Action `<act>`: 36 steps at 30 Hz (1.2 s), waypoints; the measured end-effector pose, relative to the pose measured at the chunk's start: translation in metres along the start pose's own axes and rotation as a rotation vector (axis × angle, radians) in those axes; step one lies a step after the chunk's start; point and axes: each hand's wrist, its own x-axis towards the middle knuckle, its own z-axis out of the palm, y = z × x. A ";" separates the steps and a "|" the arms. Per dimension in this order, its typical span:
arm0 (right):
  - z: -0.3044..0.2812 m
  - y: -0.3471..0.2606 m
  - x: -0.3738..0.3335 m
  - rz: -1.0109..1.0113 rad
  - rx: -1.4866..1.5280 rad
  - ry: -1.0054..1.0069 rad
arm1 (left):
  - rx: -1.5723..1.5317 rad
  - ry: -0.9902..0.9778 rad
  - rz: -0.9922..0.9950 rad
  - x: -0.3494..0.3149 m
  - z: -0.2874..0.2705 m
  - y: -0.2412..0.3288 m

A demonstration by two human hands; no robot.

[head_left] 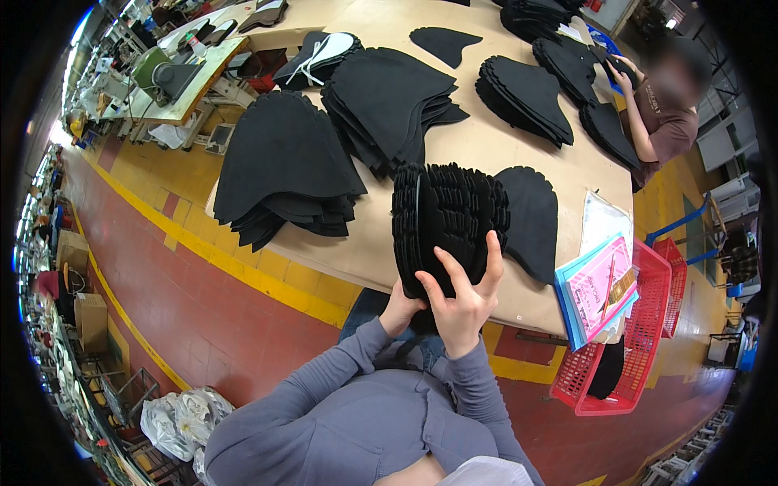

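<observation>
Head view: both hands grip one thick stack of black cut pieces (pixel 447 215), stood on edge at the near rim of the tan table (pixel 486 146). Right hand (pixel 463 301) lies on the stack's near face, fingers spread and pressed flat against it, clamped on it. Left hand (pixel 400 310) sits lower and to the left, tucked under the stack's bottom corner; its fingers are mostly hidden, but it appears closed on the stack. Grey sleeves come up from the bottom edge.

Just right of the right hand: a single black piece (pixel 531 219) flat on the table, then a pink and blue folder (pixel 598 290) overhanging a red basket (pixel 648 324). Beyond the left hand, up and left, is a big fanned pile of black pieces (pixel 284 166); more piles farther back. A co-worker (pixel 660 105) is at the far right corner, well apart.

To do this well, judging by the grip: keep the piece edges flush, support the underside, squeeze evenly so no pieces slide out.
</observation>
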 end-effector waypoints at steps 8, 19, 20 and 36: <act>-0.003 -0.017 -0.001 0.131 0.075 -0.011 | 0.017 -0.057 0.085 -0.002 0.009 0.001; -0.027 0.058 -0.028 0.635 0.548 0.050 | 0.057 -0.143 0.056 -0.014 -0.015 -0.018; -0.029 0.071 -0.033 0.707 0.670 0.094 | 0.027 -0.124 0.110 -0.010 -0.015 -0.023; -0.013 0.156 -0.088 0.979 1.166 0.139 | 0.157 0.490 0.913 0.094 0.110 0.167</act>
